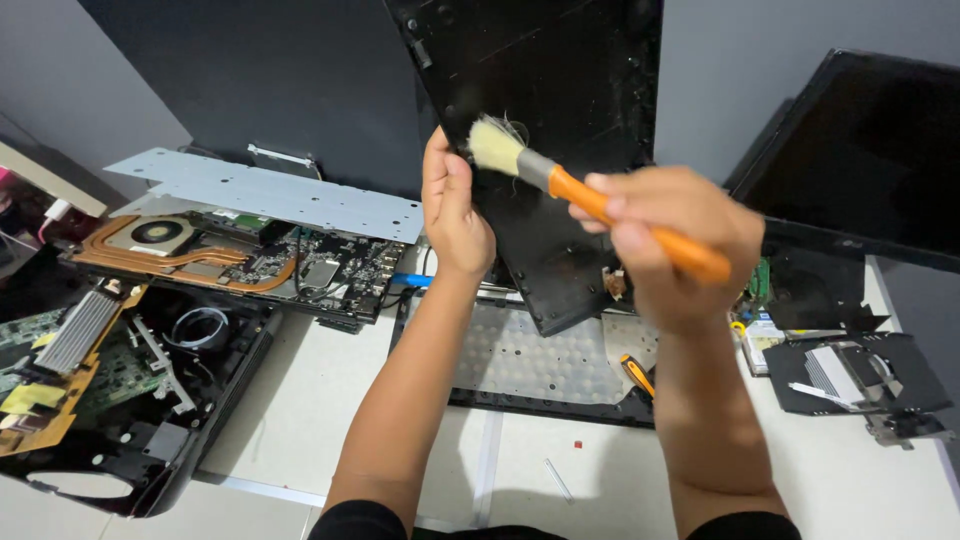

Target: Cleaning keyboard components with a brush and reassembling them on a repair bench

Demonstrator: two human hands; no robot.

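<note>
The left hand (455, 215) is gripping the tilted flat black plastic panel (560, 120) by its nine o'clock edge, propping it upright for access. The right hand (675, 245) is closing around the orange-handled, pale-bristled brush (590, 195), bristles touching the panel toward ten o'clock.

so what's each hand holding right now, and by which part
The right hand grips a brush by its orange handle, bristles on the black panel. The left hand holds that panel by its left edge, tilted upright.

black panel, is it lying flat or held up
Held up, tilted: the left hand grips the black panel by its edge, lower corner near the table.
</note>
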